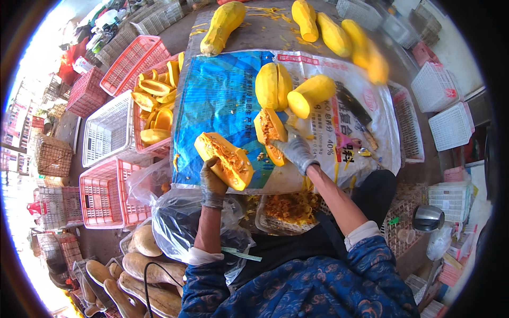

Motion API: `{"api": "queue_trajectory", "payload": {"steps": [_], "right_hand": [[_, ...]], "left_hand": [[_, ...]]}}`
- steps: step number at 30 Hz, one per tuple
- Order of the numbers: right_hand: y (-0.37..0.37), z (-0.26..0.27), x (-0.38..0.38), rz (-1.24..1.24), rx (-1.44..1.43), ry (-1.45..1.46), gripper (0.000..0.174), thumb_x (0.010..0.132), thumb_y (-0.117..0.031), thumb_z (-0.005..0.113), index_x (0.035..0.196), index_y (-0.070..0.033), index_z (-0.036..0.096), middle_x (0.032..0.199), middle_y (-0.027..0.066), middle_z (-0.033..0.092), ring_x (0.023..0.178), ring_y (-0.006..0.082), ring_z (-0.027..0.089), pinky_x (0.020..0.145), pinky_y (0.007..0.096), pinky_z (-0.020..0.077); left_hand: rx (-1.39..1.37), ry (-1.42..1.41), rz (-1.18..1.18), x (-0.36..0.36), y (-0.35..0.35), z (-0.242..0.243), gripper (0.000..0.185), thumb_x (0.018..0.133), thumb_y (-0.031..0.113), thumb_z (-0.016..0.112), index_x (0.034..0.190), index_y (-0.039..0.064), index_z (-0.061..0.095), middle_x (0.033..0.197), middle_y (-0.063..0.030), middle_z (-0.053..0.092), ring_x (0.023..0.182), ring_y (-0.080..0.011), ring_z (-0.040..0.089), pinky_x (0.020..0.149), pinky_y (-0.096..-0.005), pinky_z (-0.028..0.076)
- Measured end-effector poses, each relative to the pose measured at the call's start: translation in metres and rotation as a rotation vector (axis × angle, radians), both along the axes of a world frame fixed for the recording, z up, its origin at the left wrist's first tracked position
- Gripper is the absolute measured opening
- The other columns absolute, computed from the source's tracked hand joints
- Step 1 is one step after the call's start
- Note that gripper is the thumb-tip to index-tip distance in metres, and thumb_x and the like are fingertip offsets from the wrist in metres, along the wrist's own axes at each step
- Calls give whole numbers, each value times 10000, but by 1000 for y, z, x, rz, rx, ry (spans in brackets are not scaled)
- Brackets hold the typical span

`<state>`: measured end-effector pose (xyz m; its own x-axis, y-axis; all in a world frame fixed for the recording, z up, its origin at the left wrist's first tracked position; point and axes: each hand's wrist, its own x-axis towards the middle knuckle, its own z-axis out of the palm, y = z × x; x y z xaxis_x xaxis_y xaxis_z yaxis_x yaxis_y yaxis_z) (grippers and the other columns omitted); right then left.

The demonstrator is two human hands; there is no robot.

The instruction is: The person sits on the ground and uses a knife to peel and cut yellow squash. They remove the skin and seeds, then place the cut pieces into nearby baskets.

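Note:
My left hand [212,183], in a dirty grey work glove, holds a peeled squash half [223,161] by its lower left side. The half's cut face is up, showing orange pulp and seeds. My right hand [297,149], also gloved, has its fingers on the right edge of a second seeded squash half [271,135]. That piece is over the printed woven plastic sheet [214,95]. Just beyond lie a lengthwise-split peeled squash [272,86] and a peeled piece with a flat cut end [312,95]. A dark-bladed cleaver [354,105] rests to the right.
A pink crate [153,148] of hollowed squash pieces stands left of the table. Below the front edge sits a basket of pulp [292,208], beside a clear plastic bag [187,222]. Unpeeled squashes [151,292] lie lower left. Peeled squashes [224,26] line the table's far side.

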<state>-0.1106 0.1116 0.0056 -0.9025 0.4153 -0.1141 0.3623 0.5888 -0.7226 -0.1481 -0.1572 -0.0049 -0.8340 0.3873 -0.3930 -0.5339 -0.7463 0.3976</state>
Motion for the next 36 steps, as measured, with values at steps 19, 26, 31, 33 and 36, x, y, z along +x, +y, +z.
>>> {"api": "queue_trajectory", "payload": {"steps": [19, 26, 31, 33, 36], "right_hand": [[190, -5, 164, -309, 686, 45, 260, 837, -152, 621, 1075, -52, 654, 1030, 177, 656, 976, 347, 630, 863, 443, 499], [218, -15, 182, -341, 734, -299, 379, 832, -195, 632, 1197, -105, 587, 1092, 164, 625, 1023, 344, 605, 872, 472, 480], [243, -43, 195, -193, 900, -331, 307, 856, -200, 602, 1138, -80, 604, 1123, 168, 630, 975, 347, 623, 825, 461, 488], [250, -42, 198, -259, 581, -55, 263, 866, -220, 602, 1086, -77, 618, 1014, 179, 652, 865, 366, 644, 738, 451, 509], [240, -29, 183, -225, 770, -41, 228, 905, -206, 571, 1061, -51, 633, 894, 168, 669, 813, 371, 652, 689, 449, 518]], "left_hand": [[329, 71, 46, -20, -10, -4, 688, 937, 501, 407, 1489, 98, 332, 1522, -222, 325, 1371, -406, 344, 1131, -580, 221], [519, 67, -4, -16, -3, 6, 682, 913, 468, 445, 1497, 136, 326, 1526, -237, 301, 1354, -434, 347, 1054, -620, 296], [385, 110, 48, -17, -10, 6, 794, 880, 520, 535, 1487, 62, 306, 1480, -249, 369, 1272, -445, 448, 1013, -618, 374], [246, 106, 116, -18, -14, 6, 810, 866, 555, 566, 1459, 49, 345, 1432, -237, 439, 1218, -443, 497, 1025, -618, 376], [434, 82, 80, -17, -18, 8, 731, 903, 552, 489, 1443, 70, 390, 1423, -211, 466, 1264, -424, 477, 1088, -569, 332]]}}
